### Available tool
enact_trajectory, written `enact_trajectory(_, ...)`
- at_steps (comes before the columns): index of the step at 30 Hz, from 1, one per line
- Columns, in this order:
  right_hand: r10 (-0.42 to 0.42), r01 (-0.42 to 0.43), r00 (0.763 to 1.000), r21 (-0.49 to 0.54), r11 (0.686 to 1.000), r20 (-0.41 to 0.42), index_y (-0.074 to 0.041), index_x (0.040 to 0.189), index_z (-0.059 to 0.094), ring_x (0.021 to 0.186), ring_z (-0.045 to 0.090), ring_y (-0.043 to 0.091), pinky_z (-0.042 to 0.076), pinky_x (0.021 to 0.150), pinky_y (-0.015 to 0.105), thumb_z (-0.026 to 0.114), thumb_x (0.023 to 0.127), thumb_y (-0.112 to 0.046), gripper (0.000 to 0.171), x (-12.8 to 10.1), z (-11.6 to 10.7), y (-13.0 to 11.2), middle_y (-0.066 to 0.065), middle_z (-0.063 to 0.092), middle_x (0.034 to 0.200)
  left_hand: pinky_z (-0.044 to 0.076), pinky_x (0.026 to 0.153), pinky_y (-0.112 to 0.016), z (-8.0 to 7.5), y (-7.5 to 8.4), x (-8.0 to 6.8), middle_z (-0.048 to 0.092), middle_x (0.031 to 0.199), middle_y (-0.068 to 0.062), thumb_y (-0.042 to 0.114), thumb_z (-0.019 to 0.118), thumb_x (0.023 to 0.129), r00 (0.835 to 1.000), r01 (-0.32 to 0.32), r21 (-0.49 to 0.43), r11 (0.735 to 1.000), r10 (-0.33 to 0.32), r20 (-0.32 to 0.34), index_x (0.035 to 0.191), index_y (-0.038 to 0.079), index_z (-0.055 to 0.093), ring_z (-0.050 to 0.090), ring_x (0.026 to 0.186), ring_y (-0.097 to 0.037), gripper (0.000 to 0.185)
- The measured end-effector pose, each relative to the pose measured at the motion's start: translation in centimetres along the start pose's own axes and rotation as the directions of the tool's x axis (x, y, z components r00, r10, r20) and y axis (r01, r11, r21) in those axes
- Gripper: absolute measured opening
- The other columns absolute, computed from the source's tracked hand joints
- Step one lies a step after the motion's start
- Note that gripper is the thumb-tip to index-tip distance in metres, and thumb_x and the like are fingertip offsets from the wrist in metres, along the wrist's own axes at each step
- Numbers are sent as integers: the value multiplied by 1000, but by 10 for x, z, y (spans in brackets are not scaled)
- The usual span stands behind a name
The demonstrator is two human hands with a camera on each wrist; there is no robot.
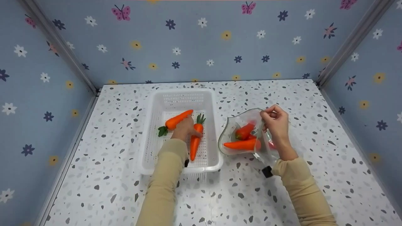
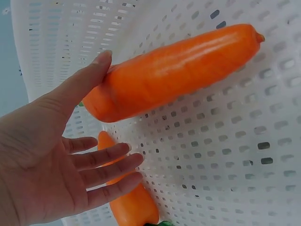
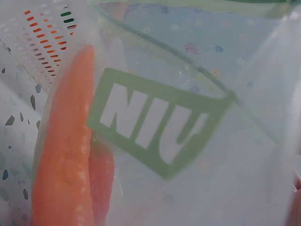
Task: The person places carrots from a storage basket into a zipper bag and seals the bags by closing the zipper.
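Observation:
My left hand [image 1: 184, 128] reaches into the white basket [image 1: 146, 135], between two orange carrots. Its fingers are extended over the left carrot [image 1: 177, 120]; its thumb lies against the right carrot [image 2: 174, 73], whose green top points to the far side. Whether the fingers touch the left carrot is unclear. With my right hand [image 1: 278, 124] I pinch the rim of a clear bag [image 1: 232, 122], whose mouth gapes toward the basket. Inside the bag lie another carrot [image 1: 241, 144] and a red pepper-like vegetable [image 1: 245, 131], with more red partly hidden behind the plastic.
The basket has perforated walls and stands left of the bag on a white speckled table [image 1: 119, 125]. Blue flowered panels [image 1: 201, 40] rise at the back and both sides. A green label reading NIU [image 3: 155, 122] is printed on the bag.

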State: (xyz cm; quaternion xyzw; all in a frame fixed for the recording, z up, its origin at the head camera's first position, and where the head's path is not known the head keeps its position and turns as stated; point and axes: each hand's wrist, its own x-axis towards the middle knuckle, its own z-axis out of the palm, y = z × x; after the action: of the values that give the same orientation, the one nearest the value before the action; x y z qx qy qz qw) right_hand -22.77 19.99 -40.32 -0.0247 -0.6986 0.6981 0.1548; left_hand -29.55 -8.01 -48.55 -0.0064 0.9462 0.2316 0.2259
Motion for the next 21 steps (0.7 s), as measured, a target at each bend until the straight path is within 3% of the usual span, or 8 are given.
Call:
enact_trajectory(6, 2, -2, 1000, -6, 1000, 0, 0, 74, 52, 32, 39, 10, 34, 30, 20, 55, 77, 6, 8, 0, 0, 0, 4, 49, 52, 31, 97, -38, 0, 2, -3, 41, 131, -16, 29, 76, 68, 999, -18, 7, 1000, 18, 32, 140, 0, 18, 43, 105, -27, 96)
enact_trajectory(10, 4, -4, 1000, -17, 1000, -5, 0, 74, 52, 33, 39, 10, 35, 30, 20, 55, 77, 6, 8, 0, 0, 0, 4, 49, 53, 37, 88, -35, 0, 2, -4, 50, 113, -14, 24, 72, 72, 998, -65, 51, 997, 63, 32, 127, -1, 39, 45, 95, -26, 69)
enact_trajectory(13, 2, -2, 1000, -28, 1000, -9, 0, 74, 53, 32, 39, 10, 35, 30, 21, 55, 77, 5, 6, 0, 0, 0, 4, 49, 53, 39, 80, -33, 0, 1, -3, 50, 98, -11, 21, 67, 76, 996, -86, 87, 992, 84, 28, 117, 0, 46, 44, 86, -25, 51)
enact_trajectory(21, -1, 0, 1000, -35, 999, -11, 0, 74, 53, 32, 39, 10, 35, 30, 21, 55, 78, 5, 7, 0, -1, 0, 4, 50, 54, 40, 84, -35, -1, 0, 1, 51, 104, -13, 16, 66, 78, 998, -66, 70, 995, 65, 19, 123, -2, 41, 45, 88, -27, 54)
